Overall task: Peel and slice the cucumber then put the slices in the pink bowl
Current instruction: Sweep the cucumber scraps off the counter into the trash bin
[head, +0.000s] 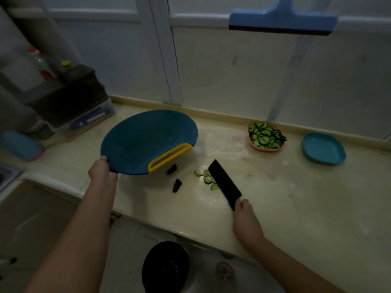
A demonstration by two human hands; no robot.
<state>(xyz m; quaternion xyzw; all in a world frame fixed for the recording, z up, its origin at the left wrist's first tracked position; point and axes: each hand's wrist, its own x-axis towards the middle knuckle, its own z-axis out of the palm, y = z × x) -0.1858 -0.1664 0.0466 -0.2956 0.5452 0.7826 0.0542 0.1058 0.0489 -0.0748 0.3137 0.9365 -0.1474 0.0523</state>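
Cream stone makes up the table (296,197), which runs along a pale panelled wall (232,70) where a blue squeegee (282,20) hangs.

At the far right side of the table sits the pink bowl (267,149), heaped with cucumber slices (265,136). It is well apart from both hands. A blue bowl (323,148) stands just to its right.

The left hand (102,172) grips the near-left rim of a round blue cutting board (148,140), fingers curled under the edge and thumb on top. The board is held at a tilt, and its yellow handle slot (169,156) faces the middle of the table.

The right hand (246,216) is wrapped around the handle of a black knife (225,183). The broad blade points away from the person and lies low over the table. A few loose slices (207,179) rest on the bare table, touching the blade's left side and well ahead of the right fingers.

Two dark cucumber ends (177,185) lie between the board and the loose slices, one of them just beside the yellow slot.

On the left stand stacked boxes (69,102) with bottles (40,64) behind them. The label on the lower box is too blurred to read. A black bin (165,267) stands on the floor below the table edge.
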